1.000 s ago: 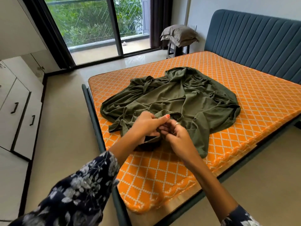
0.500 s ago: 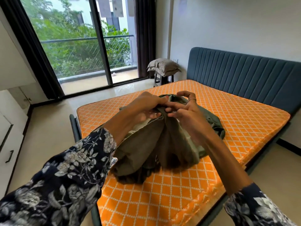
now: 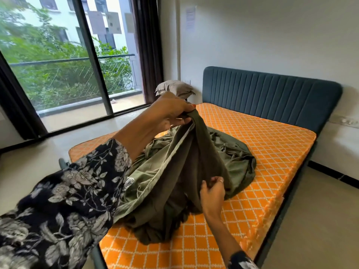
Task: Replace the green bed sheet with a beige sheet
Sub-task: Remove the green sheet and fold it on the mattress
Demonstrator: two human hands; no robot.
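1. Head view: we see the left hand (image 3: 171, 111) raised at centre, pinching an edge of the green bed sheet (image 3: 186, 171) and lifting it into a peak.
2. At 5 o'clock of that peak, the right hand (image 3: 212, 193) grips a lower fold.
3. The rest of the sheet lies bunched on the orange mattress (image 3: 262, 136).
4. Grey pillows (image 3: 174, 88) sit at 12 o'clock, beside the blue headboard (image 3: 272, 94).

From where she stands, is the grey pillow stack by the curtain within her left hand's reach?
Probably not: the left hand grips the olive-green sheet, and the grey pillow stack sits beyond the orange mattress.
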